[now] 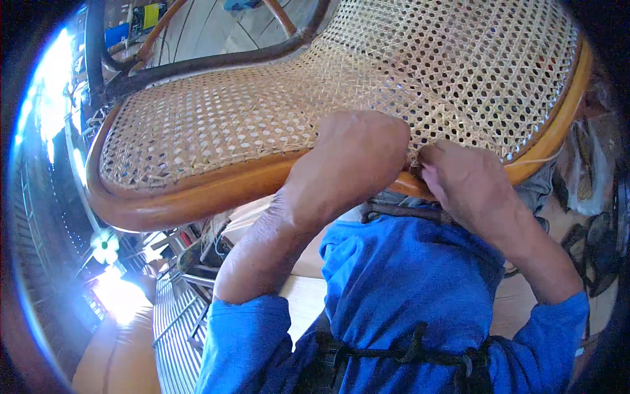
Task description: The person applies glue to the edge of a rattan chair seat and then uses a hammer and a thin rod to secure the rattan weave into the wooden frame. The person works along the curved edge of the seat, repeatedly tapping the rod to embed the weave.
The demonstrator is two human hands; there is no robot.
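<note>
And here's the woven cane panel (216,125), filling the top of the view, pale strips crossing in a close lattice of little holes. We're in a cluttered room, hard white light blazing in at the left, grey floor (213,33) showing beyond the panel.

Now the edges! A glossy orange-brown wooden rim (197,200) sweeps round the near side, close against the person's blue shirt (407,276), while a dark curved bar (223,64) borders the far left. Webbing spreads open either side of the hands, so the room to move is out there and above.

To the working spot: left hand (361,154) curled over the rim, right hand (469,177) bunched just beside it, fingers bent in to the cane's near edge. The fingertips are tucked from sight, so I can't tell how tightly either is closed or what it grips. A pale strand (538,160) trails along the rim to the right.

Around them, a clear plastic bag (584,171) at far right, a small fan (104,246) and slatted furniture (174,328) lower left. In the way: that left forearm, lying across the rim.
</note>
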